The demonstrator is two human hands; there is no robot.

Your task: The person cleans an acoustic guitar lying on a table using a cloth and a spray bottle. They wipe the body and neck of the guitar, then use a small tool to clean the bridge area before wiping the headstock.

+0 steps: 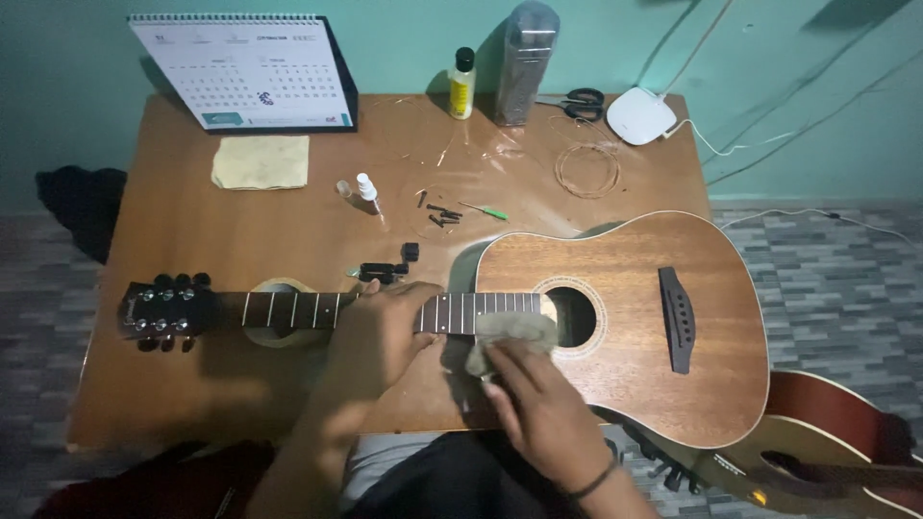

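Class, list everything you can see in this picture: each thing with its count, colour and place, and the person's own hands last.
Acoustic guitar: one, brown, flat across the table, no strings visible.
Cloth: one, grey, on the fretboard end by the sound hole.
Tape roll: one, pale, under the guitar neck.
Table: one, brown wood.
Desk calendar: one, white, back left.
Folded cloth: one, yellowish, before the calendar.
Bottle: one, yellow, black cap, back centre.
Scissors: one, black handles, back right.
Coiled string: one, coppery, near the scissors.
Second guitar: one, reddish, on the floor at right.
Left hand: on the neck.
Right hand: pressing the grey cloth.
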